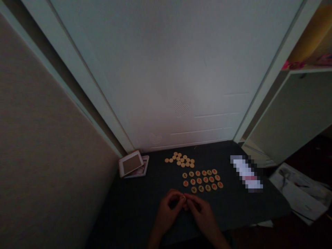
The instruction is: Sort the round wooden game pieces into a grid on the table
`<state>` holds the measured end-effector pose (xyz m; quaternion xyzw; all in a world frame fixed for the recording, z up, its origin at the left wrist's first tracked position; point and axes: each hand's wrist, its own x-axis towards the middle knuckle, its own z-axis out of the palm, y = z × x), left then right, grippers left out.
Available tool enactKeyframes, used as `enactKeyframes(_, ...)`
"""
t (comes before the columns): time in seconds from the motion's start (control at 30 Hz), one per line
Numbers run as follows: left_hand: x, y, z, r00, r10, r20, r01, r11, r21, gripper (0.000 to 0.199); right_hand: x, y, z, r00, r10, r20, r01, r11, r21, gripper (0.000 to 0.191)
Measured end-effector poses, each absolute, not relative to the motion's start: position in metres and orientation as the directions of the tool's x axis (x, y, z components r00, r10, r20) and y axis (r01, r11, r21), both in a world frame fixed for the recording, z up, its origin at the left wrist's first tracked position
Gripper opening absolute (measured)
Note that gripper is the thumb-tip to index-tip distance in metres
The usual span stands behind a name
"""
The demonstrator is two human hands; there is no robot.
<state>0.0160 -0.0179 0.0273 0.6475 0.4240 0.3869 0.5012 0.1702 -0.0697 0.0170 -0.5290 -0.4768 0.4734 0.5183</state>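
Observation:
My left hand (169, 208) and my right hand (199, 210) meet at the fingertips over the dark table, just below the rows of pieces. Between their fingertips is a small round wooden piece (184, 198), mostly covered by the fingers. Beyond my hands, several round pieces (199, 180) with red or dark characters lie in three rows. Farther back and slightly left, a loose group of plain-faced round pieces (182, 160) lies flat, some touching one another.
Framed items (131, 164) are stacked at the table's back left. A blurred-out bright object (246, 173) lies on the right of the dark table (135, 207). A white panel (168, 76) stands behind it, and papers (301, 193) lie beyond the right edge.

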Motion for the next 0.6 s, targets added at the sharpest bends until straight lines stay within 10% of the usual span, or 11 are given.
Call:
enactKeyframes(0.3, 0.017, -0.01, 0.029, 0.244, 0.963, -0.11, 0.156, 0.073, 0.985, 0.029, 0.222, -0.089, 0.017, 0.246, 0.958, 0.15, 0.329, 0.063, -0.942, 0.03)
enactKeyframes(0.6, 0.022, -0.002, 0.038, 0.399, 0.914, -0.069, 0.309, -0.063, 0.949, 0.028, 0.316, -0.084, 0.002, 0.5, 0.84, 0.212, 0.508, -0.087, -0.857, 0.036)
